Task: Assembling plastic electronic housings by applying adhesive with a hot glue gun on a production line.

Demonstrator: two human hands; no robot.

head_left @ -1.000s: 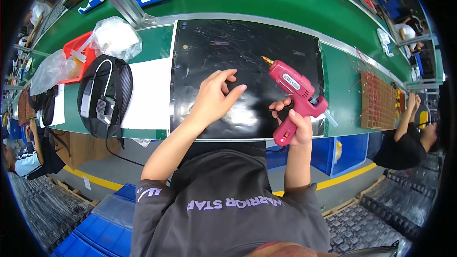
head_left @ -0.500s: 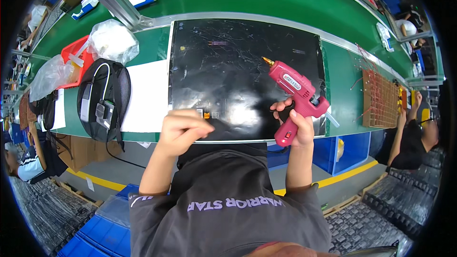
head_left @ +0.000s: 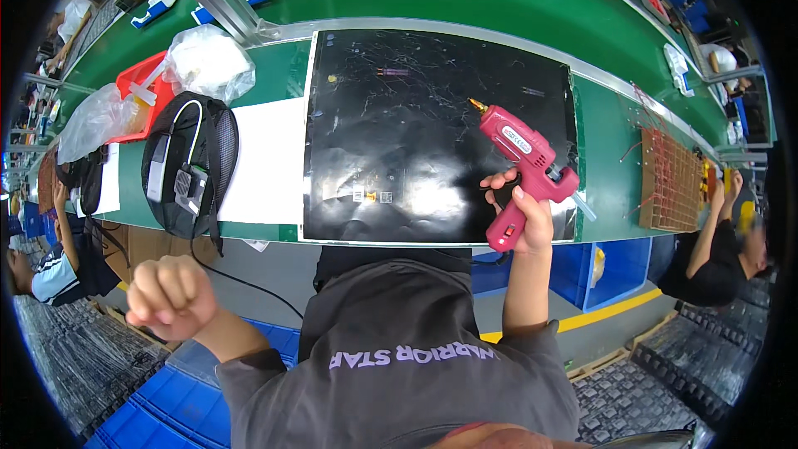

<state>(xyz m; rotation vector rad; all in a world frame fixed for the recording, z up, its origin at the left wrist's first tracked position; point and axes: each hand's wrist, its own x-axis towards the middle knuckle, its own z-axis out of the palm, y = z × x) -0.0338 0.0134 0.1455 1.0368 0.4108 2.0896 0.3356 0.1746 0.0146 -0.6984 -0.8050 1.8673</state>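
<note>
A dark pink hot glue gun [head_left: 522,150] is gripped in my right hand [head_left: 532,212], its brass nozzle tilted up and to the left above the black mat [head_left: 399,141]. My fingers wrap the handle near the black trigger, and a clear glue stick [head_left: 586,206] pokes out of its rear. Away to the left, past the bench's front edge, my left hand [head_left: 170,295] is raised with the fingers curled closed. Whether anything is inside them is hidden. Thin glue strands and small marks lie across the mat.
Left of the mat are a white sheet [head_left: 270,158], a black mesh bag [head_left: 218,150] with electronic devices on it, a red bin [head_left: 143,75] and plastic bags [head_left: 208,62]. At the right stands a wire-filled tray [head_left: 669,179]. Co-workers sit on both sides. Blue crates [head_left: 615,270] are below.
My left hand has swung left and back, from over the mat's front edge to beyond the bench. My right hand holds the glue gun in nearly the same place; the view shifted slightly.
</note>
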